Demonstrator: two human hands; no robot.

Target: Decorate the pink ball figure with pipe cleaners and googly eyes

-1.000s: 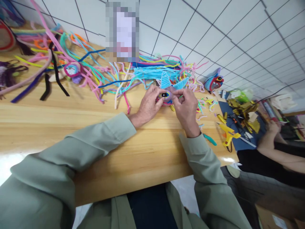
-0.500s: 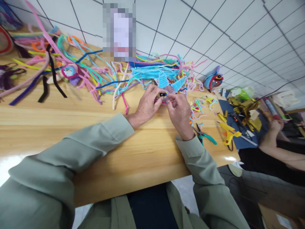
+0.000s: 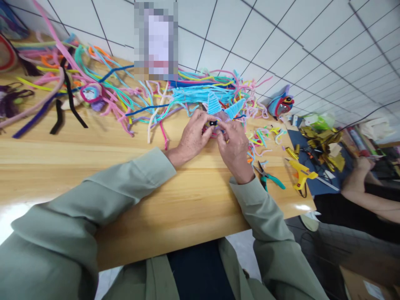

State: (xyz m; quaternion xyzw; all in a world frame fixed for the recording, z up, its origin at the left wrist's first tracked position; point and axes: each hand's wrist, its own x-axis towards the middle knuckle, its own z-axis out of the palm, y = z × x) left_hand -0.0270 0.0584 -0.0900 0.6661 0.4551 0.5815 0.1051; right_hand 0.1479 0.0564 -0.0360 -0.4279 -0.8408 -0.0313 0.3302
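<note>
Both my hands meet over a small pipe-cleaner fish figure (image 3: 220, 111) with light blue fins and a black eye, held just above the wooden table (image 3: 156, 179). My left hand (image 3: 191, 139) grips its left side with fingers curled. My right hand (image 3: 233, 148) pinches its right side with thumb and fingertips. Most of the figure's body is hidden between my fingers.
A big tangle of coloured pipe cleaners (image 3: 125, 89) covers the table's far side. A finished fish figure (image 3: 281, 105) stands at the far right. Teal-handled pliers (image 3: 269, 178), a yellow glue gun (image 3: 300, 173) and cut scraps (image 3: 262, 137) lie right of my hands. Another person's arm (image 3: 365, 196) works at the right.
My hands and the figure have shifted slightly left and away from me; my right hand has turned inward, uncovering the pliers on the table.
</note>
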